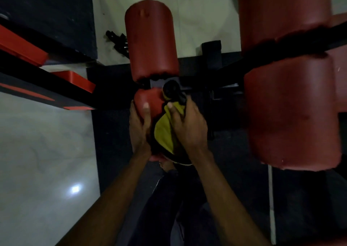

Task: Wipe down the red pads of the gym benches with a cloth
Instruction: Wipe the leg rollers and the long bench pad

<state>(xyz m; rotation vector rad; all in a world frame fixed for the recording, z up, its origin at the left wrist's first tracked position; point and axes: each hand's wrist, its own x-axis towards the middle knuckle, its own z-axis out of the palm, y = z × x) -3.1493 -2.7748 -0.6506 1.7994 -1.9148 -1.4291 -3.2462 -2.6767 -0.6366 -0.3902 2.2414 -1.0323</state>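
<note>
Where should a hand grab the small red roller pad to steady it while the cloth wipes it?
Wrap the left flank of the small red roller pad, coming from the left, as the left hand does now. Its round cylinder suits a curled wrap grip. The right side is taken by the yellow cloth under the right hand, and the far end meets the black frame.

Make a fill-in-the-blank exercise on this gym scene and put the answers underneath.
1. The right hand grips a ____ cloth.
2. The left hand holds a small ____ pad.
3. The largest pads stand at the picture's ____ edge.
Missing words: yellow; red; right.
</note>
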